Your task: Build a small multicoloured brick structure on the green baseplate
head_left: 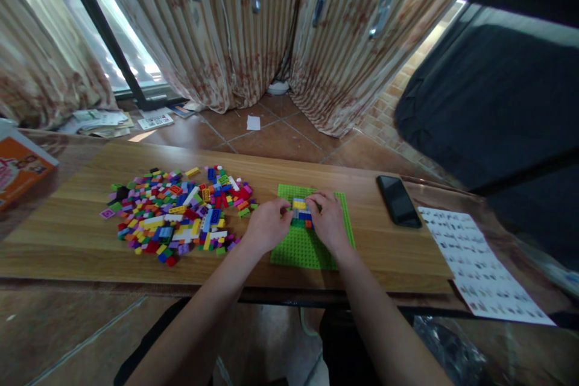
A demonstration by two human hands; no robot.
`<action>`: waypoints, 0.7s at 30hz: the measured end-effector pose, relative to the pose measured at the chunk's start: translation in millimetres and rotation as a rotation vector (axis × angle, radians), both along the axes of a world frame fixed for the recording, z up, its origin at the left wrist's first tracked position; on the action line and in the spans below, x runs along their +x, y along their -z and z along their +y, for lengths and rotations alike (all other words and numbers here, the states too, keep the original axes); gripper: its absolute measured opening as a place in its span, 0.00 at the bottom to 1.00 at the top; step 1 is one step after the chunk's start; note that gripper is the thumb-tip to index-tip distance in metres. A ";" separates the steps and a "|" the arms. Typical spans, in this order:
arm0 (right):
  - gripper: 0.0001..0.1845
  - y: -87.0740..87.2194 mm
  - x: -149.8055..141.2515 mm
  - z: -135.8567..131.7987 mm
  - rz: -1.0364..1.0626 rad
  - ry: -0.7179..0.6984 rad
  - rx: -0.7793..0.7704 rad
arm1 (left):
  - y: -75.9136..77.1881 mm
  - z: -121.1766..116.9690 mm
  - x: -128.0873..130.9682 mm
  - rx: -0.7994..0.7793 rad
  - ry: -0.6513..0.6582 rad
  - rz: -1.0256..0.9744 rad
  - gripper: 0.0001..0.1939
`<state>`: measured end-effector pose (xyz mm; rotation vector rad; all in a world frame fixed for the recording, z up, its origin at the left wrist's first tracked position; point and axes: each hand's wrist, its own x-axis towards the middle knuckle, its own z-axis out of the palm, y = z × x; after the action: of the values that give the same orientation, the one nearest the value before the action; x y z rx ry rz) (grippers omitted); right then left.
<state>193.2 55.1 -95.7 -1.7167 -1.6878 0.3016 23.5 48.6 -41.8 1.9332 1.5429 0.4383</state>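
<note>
A small build of toy building bricks [300, 213] in yellow, grey, blue, green and orange sits on the green baseplate [296, 253]. My left hand [270, 223] is at the build's left side, its fingers curled and the thumb close to the index finger. Whether something small is pinched there I cannot make out. From the right, my right hand [328, 217] reaches over the plate with bent fingers, thumb and fingertips at the build's right edge. What those fingertips grip is hidden. A large heap of loose building bricks [176, 217] in many colours lies left of my left hand.
On the wooden table board [380, 265] lies a black phone [398, 201], right of the plate. Beyond it a printed sheet [479, 262] overhangs the front edge. An orange and white box [22, 169] stands far left. Patterned curtains [217, 36] hang behind.
</note>
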 end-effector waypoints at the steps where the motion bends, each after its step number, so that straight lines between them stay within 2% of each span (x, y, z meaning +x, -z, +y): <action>1: 0.15 -0.2 0.9 0.1 0.007 -0.012 0.009 | -0.5 -0.2 0.0 -0.001 0.001 0.005 0.13; 5: 0.22 -7.4 13.4 1.2 0.125 -0.045 0.044 | -3.1 -0.7 -0.2 -0.002 0.004 0.000 0.13; 7: 0.25 -14.5 22.4 0.5 0.193 0.032 0.045 | -4.5 -0.8 -0.2 -0.009 0.008 -0.005 0.13; 10: 0.23 -24.1 30.4 -3.6 0.189 0.143 -0.006 | -5.9 -0.9 0.4 -0.022 0.006 -0.007 0.13; 12: 0.21 -27.2 28.7 -7.4 0.139 0.145 -0.061 | -6.3 -1.0 1.1 -0.023 -0.004 -0.005 0.13; 15: 0.19 -26.7 18.2 -11.9 0.065 0.067 -0.118 | -5.7 -1.5 2.7 -0.011 -0.005 -0.005 0.13; 17: 0.18 -25.1 10.5 -12.8 0.024 0.027 -0.117 | -4.2 -1.7 3.8 -0.003 -0.003 -0.002 0.13; 21: 0.17 -23.4 1.9 -9.3 0.026 0.045 -0.075 | -0.9 -0.8 4.5 -0.004 -0.008 -0.013 0.15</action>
<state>195.1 45.8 -72.3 -1.7951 -1.6356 0.3684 28.0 47.8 -40.9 1.9175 1.5429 0.4500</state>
